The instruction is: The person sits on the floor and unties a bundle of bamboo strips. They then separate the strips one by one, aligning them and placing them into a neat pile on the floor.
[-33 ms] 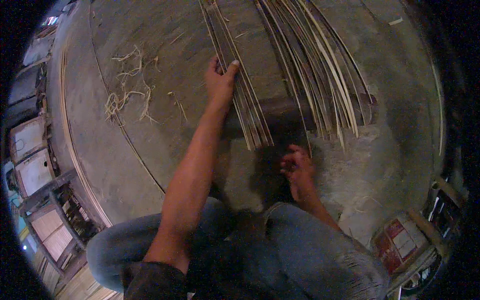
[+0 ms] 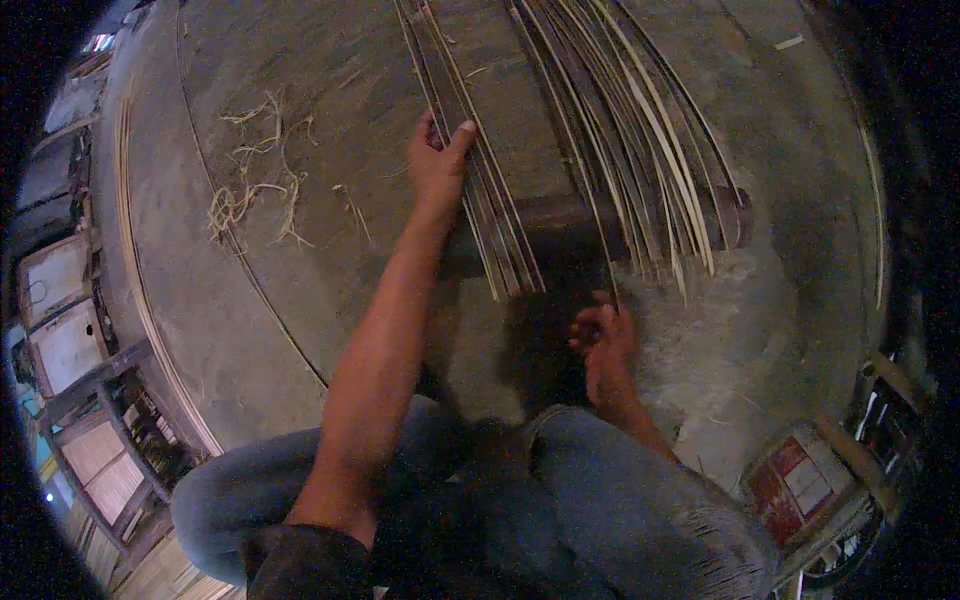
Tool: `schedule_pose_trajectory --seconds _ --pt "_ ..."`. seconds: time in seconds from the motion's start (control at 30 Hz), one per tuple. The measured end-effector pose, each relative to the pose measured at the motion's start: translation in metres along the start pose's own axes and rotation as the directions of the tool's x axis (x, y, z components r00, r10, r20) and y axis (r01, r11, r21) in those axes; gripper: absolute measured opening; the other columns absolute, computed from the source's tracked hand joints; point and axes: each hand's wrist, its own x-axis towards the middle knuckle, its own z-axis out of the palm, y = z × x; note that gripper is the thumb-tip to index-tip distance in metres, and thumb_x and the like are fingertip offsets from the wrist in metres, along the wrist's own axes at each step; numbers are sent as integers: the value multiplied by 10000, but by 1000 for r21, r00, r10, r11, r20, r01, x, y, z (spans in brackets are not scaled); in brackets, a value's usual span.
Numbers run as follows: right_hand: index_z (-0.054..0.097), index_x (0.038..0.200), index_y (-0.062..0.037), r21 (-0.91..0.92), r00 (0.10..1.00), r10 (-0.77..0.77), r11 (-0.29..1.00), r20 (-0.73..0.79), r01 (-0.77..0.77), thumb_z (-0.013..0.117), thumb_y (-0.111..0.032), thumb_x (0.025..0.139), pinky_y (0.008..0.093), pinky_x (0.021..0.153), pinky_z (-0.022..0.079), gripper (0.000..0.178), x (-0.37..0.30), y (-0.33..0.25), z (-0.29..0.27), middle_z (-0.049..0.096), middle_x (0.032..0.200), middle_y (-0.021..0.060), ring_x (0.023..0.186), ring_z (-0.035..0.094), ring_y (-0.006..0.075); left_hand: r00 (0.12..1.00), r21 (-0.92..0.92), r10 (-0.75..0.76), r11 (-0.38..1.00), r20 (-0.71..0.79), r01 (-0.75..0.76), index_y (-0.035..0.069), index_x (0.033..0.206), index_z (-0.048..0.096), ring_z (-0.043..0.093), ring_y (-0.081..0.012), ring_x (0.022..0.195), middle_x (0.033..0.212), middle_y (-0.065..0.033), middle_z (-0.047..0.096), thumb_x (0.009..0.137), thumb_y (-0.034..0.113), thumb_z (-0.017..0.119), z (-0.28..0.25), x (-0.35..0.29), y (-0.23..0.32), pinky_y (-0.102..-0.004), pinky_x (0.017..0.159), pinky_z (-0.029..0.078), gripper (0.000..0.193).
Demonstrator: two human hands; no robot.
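Observation:
My left hand (image 2: 440, 165) is closed around a narrow group of long, thin bamboo strips (image 2: 502, 230), its thumb lying over their right edge. These strips slant down toward me, and their near ends hang over a dark round log (image 2: 728, 215). Right of them, a wider spread of pale and dark strips (image 2: 640, 120) rests across the same log. My right hand (image 2: 608, 345), with fingers curled, is at the near end of a single bamboo strip (image 2: 590, 190) that reaches lower than its neighbours. The fingertips are dim, but the strip runs into them.
Tangled pale fibres (image 2: 250, 195) lie on the floor to the left, near a long thin strip (image 2: 270, 300). Long rods (image 2: 135, 260) run along the left side beside wooden frames (image 2: 110, 460). A red and white box-like thing (image 2: 795, 480) stands at the lower right.
My right hand has shifted slightly right and closer to the single strip's end. The strips under my left hand have moved a little to the left.

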Motion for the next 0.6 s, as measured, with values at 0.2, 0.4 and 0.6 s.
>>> schedule_pose_trajectory --seconds 0.2,0.4,0.6 --pt "623 1004 -88 -625 617 -775 550 -134 555 645 -233 884 313 674 483 190 14 -24 -16 610 911 46 783 594 168 992 176 116 979 -51 -105 -1 1380 373 595 -257 1058 1185 -195 592 773 274 764 -10 19 -21 -350 884 481 773" --pt "651 961 -95 -849 546 -780 36 306 528 653 -274 823 389 654 505 226 32 -101 3 647 878 106 762 619 301 876 521 482 754 -24 -400 -10 1322 427 409 -327 1249 1340 -192 460 795 238 698 1 25 -44 -439 1024 347 642" --pt "663 871 -60 -930 642 -697 -101 319 353 586 -206 764 474 600 551 197 63 -110 4 672 892 161 738 671 342 699 478 566 513 437 -713 -16 1246 548 438 -393 1255 1348 -214 488 948 341 445 35 -9 19 -466 1056 336 476"
